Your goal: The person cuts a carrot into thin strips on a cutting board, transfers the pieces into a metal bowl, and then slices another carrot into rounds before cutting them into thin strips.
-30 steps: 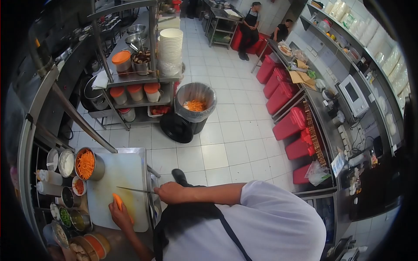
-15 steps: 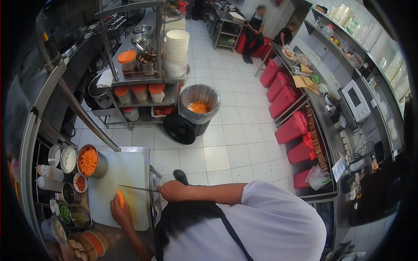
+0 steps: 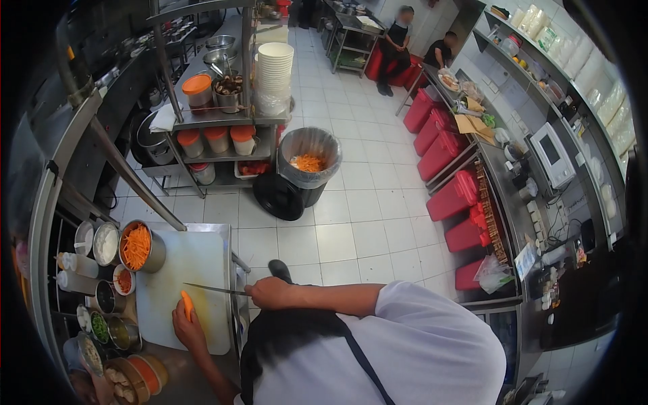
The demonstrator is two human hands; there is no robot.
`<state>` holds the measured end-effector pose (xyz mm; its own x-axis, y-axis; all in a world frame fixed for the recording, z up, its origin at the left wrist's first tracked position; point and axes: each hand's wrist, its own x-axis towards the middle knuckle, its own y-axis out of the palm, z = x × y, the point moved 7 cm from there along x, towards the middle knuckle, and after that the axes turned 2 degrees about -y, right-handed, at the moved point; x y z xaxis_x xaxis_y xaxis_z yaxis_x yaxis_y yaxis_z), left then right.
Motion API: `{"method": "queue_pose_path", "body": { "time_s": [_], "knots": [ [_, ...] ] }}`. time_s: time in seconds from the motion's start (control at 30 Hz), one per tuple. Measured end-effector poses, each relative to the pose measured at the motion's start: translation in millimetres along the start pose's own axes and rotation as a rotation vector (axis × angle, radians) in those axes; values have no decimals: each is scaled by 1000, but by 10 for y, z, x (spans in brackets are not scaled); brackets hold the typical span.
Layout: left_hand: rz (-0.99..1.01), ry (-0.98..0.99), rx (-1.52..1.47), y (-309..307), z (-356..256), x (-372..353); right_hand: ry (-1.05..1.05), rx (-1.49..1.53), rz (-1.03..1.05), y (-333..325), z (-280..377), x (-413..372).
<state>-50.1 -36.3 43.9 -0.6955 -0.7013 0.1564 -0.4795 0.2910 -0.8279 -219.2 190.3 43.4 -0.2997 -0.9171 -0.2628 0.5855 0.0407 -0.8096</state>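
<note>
My left hand (image 3: 187, 328) is closed around a peeled orange carrot (image 3: 187, 303) over the white cutting board (image 3: 165, 270). The carrot's upper end sticks out beyond the fingers. My right hand (image 3: 270, 293) grips the handle of a knife (image 3: 212, 289), just off the board's right edge. Its blade points left across the board, a little above the carrot's tip. At the board's upper left stands a metal pot (image 3: 137, 247) filled with orange carrot strips.
Left of the board are several containers, a squeeze bottle (image 3: 76, 283) and a bowl of chopped greens (image 3: 100, 327). A lined bin (image 3: 309, 156) holds orange scraps, beside a black lid (image 3: 279, 197). Red bins (image 3: 451, 196) line the right counter. Two people (image 3: 395, 50) sit at the back.
Both hands, the knife and the carrot keep nearly the same positions. The view has shifted very slightly.
</note>
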Motion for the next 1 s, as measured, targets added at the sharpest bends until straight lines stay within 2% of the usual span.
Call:
{"method": "queue_pose_path", "body": {
  "time_s": [0.17,0.37,0.87,1.0],
  "knots": [
    [-27,-24,26,4,49,-45,31,5,6,51,-45,3],
    [5,-170,74,38,345,-203,36,16,-10,7,-41,-16],
    [-89,-112,152,-28,155,-264,40,47,-6,26,-126,-70],
    [-37,-83,150,-23,150,-200,42,49,-14,56,-144,-75]
  ]
}}
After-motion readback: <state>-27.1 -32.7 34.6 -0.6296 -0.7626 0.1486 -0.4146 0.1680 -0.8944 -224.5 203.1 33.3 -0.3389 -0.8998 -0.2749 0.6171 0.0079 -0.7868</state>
